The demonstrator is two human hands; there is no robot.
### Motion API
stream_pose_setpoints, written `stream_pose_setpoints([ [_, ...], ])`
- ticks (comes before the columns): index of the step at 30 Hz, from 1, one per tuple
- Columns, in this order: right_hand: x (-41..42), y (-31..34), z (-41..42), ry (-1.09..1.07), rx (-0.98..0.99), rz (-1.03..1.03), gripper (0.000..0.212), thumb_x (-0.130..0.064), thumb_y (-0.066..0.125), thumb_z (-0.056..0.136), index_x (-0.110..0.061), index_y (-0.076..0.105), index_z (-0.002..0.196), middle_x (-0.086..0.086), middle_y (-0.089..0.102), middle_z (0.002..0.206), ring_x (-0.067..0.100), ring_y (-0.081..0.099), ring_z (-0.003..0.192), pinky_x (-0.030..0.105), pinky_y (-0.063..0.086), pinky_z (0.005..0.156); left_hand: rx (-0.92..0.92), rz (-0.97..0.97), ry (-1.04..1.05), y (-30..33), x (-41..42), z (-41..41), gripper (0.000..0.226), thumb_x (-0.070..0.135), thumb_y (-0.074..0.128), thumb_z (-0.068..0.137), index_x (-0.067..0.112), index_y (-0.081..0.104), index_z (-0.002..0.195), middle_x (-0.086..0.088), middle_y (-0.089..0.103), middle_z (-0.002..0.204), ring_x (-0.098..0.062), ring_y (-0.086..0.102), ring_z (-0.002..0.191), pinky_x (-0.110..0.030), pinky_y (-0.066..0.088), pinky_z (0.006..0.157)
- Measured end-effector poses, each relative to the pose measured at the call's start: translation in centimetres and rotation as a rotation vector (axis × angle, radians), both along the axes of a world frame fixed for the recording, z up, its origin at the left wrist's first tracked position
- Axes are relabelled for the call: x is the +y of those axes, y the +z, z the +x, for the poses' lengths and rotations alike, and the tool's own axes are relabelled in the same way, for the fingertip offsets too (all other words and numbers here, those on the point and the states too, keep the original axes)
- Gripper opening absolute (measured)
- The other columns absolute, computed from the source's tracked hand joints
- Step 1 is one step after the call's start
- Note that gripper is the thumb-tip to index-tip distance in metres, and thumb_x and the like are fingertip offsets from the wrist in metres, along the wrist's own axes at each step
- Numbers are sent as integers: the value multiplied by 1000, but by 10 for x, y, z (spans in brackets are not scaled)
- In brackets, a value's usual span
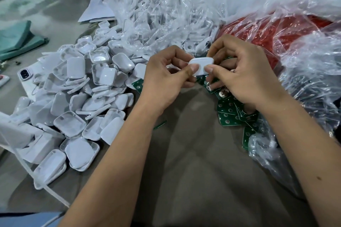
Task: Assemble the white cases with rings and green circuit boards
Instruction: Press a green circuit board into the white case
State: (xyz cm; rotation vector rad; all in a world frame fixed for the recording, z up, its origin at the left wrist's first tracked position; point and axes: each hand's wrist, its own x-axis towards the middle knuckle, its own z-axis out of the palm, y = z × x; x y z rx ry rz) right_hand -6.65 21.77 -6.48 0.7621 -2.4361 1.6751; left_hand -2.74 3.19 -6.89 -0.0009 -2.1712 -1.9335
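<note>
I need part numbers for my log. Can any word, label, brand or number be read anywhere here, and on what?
None can be read.
White case held by both hands: plain, no marking shows.
Green circuit boards: any print too small to read.
Phone at the left: no legible text.
Clear plastic bags: no printing shows.

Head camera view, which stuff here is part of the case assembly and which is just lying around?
Job:
- case held by left hand and right hand
- case pile
- boards
- bagged rings

Lying about:
- phone
- green cloth
- red bag
- papers
</note>
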Motion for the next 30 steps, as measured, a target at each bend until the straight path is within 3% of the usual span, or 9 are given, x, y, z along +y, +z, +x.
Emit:
stream_pose_setpoints([
  [8, -3, -2, 2, -54, -92, -132, 19, -5, 82, 88, -14, 65, 84, 9, 75, 95, 21, 78, 69, 35, 65, 61, 34, -46, -56, -1, -1, -2, 23, -3, 71, 91, 15, 61, 81, 0, 59, 70, -25, 67, 66, -34, 61, 64],
  [15, -4, 0, 1, -45, -137, -170, 22, -3, 81, 87, -17, 66, 81, 13, 75, 92, 27, 78, 68, 42, 65, 64, 67, -65, -41, -2, -1, 0, 24, -5, 71, 90, 14, 60, 79, -17, 61, 73, -27, 66, 63, -35, 61, 61],
  [20, -3, 0, 4, -67, -25, -33, 20, -12, 85, 85, -17, 71, 99, -2, 75, 89, 15, 75, 62, 36, 64, 60, -46, 103, 13, 1, 4, -2, 15, -1, 68, 95, 5, 60, 83, -12, 64, 70, -21, 62, 51, -30, 56, 51],
  [23, 0, 1, 4, -30, 164, 199, 44, -23, 91, 78, -23, 75, 118, -11, 69, 111, 6, 72, 85, 30, 63, 68, -180, 312, 16, 3, 2, -3, 20, -1, 64, 96, 7, 60, 78, -7, 64, 61, -15, 58, 48, -22, 51, 47],
  [26, 0, 2, 3, -29, 260, 229, 39, -29, 86, 84, -24, 77, 121, -15, 71, 110, 3, 68, 98, 19, 57, 75, -233, 411, -25, 5, 1, -3, 16, 3, 63, 98, 7, 63, 82, -4, 64, 64, -11, 58, 51, -19, 49, 48],
  [28, -2, 1, 3, -53, 142, 166, 28, -32, 78, 91, -24, 79, 118, -13, 76, 93, 5, 72, 76, 18, 54, 66, -229, 506, -37, 8, 2, -3, 14, 13, 58, 103, 4, 66, 94, -6, 63, 69, -13, 61, 55, -20, 52, 51],
  [30, -7, 2, 5, -40, -142, -70, 17, -26, 69, 99, -17, 80, 108, -2, 78, 82, 18, 72, 62, 24, 55, 53, -217, 578, -45, 9, 3, -4, 22, 21, 53, 106, 6, 67, 102, -8, 63, 75, -16, 64, 61, -23, 56, 57],
])
